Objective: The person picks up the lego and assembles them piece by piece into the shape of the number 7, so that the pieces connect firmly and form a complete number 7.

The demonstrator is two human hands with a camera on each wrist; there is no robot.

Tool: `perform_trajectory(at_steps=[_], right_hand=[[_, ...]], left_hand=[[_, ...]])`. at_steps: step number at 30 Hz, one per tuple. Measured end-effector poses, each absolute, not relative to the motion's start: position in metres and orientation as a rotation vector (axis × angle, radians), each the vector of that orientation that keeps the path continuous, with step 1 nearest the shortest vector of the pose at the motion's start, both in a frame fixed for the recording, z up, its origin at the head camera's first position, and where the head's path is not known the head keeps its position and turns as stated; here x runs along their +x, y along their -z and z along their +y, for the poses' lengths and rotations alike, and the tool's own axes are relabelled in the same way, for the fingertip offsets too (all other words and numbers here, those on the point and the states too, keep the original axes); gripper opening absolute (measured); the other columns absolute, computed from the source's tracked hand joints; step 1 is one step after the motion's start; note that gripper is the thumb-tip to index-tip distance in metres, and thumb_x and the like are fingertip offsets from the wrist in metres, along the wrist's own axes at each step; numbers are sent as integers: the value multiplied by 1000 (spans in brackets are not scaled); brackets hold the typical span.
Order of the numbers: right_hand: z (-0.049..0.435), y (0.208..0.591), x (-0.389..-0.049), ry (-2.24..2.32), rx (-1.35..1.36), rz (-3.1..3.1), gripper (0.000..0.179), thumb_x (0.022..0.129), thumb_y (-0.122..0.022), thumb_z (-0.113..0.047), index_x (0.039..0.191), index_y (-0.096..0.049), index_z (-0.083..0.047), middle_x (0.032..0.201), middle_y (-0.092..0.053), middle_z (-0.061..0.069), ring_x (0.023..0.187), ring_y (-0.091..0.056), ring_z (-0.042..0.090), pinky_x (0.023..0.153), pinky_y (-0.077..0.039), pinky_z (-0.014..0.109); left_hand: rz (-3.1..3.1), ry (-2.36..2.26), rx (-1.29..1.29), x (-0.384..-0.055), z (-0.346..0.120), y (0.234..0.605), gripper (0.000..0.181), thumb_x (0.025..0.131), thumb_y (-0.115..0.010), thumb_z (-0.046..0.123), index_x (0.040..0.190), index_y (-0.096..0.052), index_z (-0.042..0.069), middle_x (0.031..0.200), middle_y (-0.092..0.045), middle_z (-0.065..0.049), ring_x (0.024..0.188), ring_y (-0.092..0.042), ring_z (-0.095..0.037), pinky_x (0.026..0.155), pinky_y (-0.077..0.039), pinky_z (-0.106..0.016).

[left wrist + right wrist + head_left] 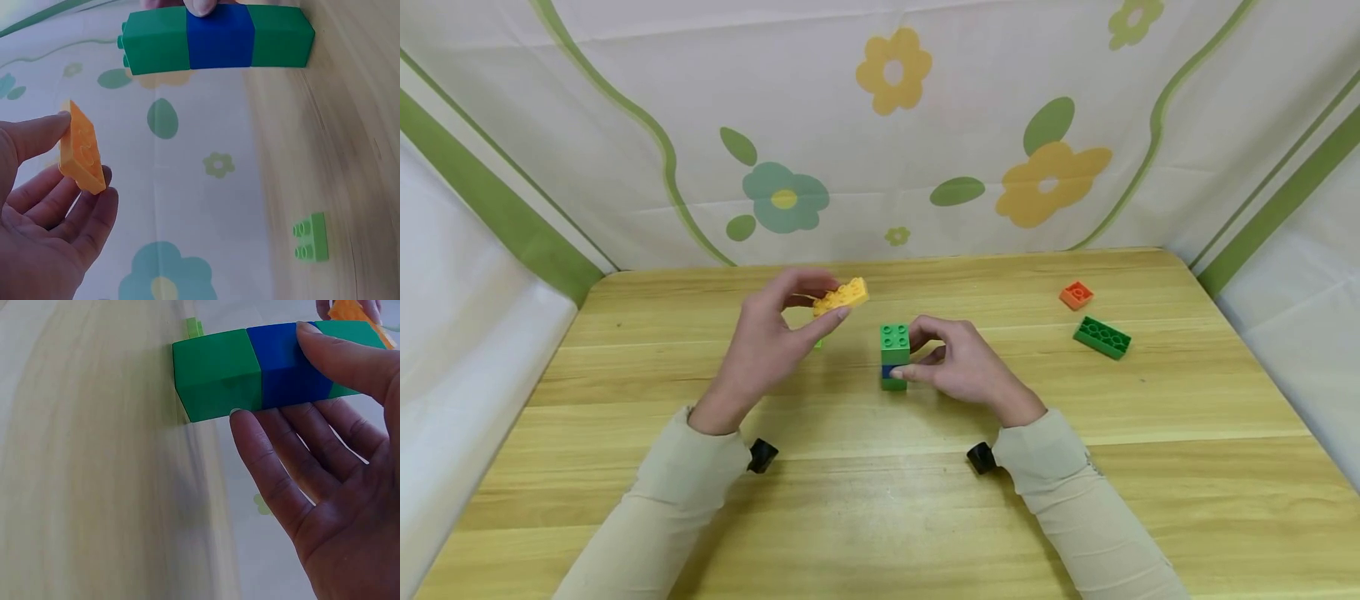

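Note:
Between thumb and fingers, my left hand (771, 337) pinches a yellow toy building brick (842, 297) above the table, its studs showing in the head view. The left wrist view shows the hollow underside of that yellow brick (82, 150). My right hand (958, 362) holds an upright stack of three bricks (895, 354) at the middle of the table: green on top, blue in the middle, green at the bottom. In the right wrist view the thumb lies on the blue brick (287, 369), with the other fingers along the stack's opposite side.
A light green brick (317, 237) stands on the table, mostly hidden by the left hand in the head view. An orange brick (1077, 294) and a longer dark green brick (1102, 337) lie underside up at the right. A flower-printed curtain (850, 150) rises behind the table.

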State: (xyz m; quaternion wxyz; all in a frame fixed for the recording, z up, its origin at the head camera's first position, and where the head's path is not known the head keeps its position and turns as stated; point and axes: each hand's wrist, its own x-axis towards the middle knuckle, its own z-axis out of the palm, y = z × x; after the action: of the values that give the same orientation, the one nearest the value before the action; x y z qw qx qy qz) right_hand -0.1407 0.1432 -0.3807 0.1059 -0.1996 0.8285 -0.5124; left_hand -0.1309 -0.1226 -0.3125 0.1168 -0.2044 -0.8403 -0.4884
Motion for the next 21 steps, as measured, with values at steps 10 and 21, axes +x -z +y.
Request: perform_trajectory(at_steps=[10, 21], right_hand=[[143, 381, -142, 1498, -586, 2450, 22, 89, -90, -17, 102, -72, -15, 105, -75, 4, 104, -70, 20, 87, -65, 35], [144, 382, -143, 1488, -585, 2431, 22, 90, -89, -20, 105, -73, -18, 105, -75, 2, 104, -70, 20, 89, -65, 37]], left_hand=[[-2461, 1536, -598, -129, -110, 312, 42, 90, -86, 2, 129, -71, 0, 126, -76, -14, 114, -74, -27, 99, -63, -45], [-2458, 1633, -626, -127, -101, 321, 37, 89, -88, 3, 124, -77, 0, 124, -74, -14, 113, -71, -25, 100, -62, -35]])
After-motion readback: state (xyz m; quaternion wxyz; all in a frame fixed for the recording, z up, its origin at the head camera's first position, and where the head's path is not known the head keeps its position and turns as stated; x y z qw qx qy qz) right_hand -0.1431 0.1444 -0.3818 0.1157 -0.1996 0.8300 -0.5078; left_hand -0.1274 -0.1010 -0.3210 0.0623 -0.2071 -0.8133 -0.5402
